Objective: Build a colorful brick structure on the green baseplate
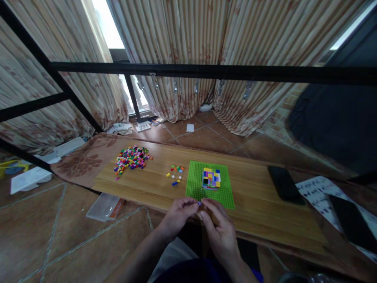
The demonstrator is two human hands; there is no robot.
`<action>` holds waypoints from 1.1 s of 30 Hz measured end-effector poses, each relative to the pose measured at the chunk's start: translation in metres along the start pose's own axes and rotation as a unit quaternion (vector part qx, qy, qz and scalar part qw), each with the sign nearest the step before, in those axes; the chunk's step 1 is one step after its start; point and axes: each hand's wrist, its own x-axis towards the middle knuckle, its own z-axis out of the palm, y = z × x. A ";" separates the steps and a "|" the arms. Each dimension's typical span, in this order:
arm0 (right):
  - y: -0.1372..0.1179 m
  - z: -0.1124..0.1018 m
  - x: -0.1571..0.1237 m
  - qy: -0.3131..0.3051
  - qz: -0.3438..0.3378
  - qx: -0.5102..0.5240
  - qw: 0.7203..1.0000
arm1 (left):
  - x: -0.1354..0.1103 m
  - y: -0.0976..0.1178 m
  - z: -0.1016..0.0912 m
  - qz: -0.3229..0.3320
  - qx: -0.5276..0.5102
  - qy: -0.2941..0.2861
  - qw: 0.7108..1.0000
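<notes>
My left hand (178, 214) and my right hand (219, 228) meet at the near edge of a wooden table (259, 204). Between their pinched fingertips sits a tiny blue brick (199, 203). Just beyond them lies a green baseplate (196, 184) carrying a small block of many-coloured bricks (211, 178). A few loose bricks (176, 173) lie left of the plate. Farther left is a heap of several mixed bricks (131, 157).
A black phone (285, 184) lies on the table's right part, with a patterned sheet (321, 194) and another dark slab (352, 222) beyond it. A black metal frame (206, 71) crosses overhead. Curtains hang behind. Papers and a clear box (103, 206) lie on the tiled floor.
</notes>
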 end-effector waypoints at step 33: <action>0.058 -0.025 0.072 0.031 -0.118 -0.297 0.947 | 0.081 0.001 0.017 0.157 0.226 0.218 0.937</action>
